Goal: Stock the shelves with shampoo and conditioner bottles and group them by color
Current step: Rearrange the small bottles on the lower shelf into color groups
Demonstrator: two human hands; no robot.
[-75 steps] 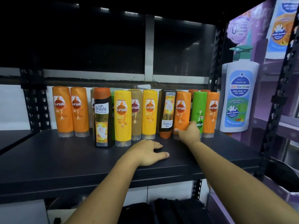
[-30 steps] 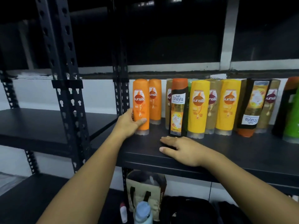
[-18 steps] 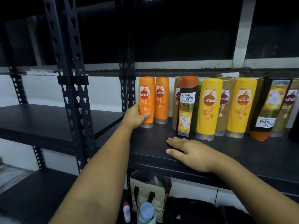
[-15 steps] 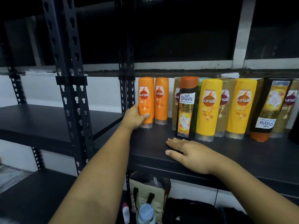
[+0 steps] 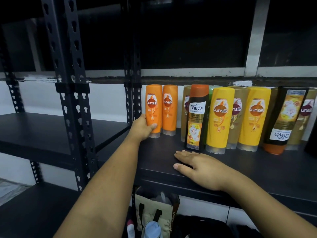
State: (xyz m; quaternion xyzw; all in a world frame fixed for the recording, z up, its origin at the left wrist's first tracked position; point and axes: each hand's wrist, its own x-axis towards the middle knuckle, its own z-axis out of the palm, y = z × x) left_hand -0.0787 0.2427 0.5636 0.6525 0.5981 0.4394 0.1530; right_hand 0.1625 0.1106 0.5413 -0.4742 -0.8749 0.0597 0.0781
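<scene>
Now, orange Sunsilk bottle [image 5: 153, 107], left hand [image 5: 142, 128] gripping

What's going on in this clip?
A person is working bare-handed at a dark metal shelf. The left grip holds the leftmost orange plastic Sunsilk bottle near its base, upright beside a second orange bottle. The right grip rests flat on the shelf's front. Further right, yellow bottles, gold-brown bottles and black Safi Shayla bottles stand mixed, so colour grouping looks unfinished.
</scene>
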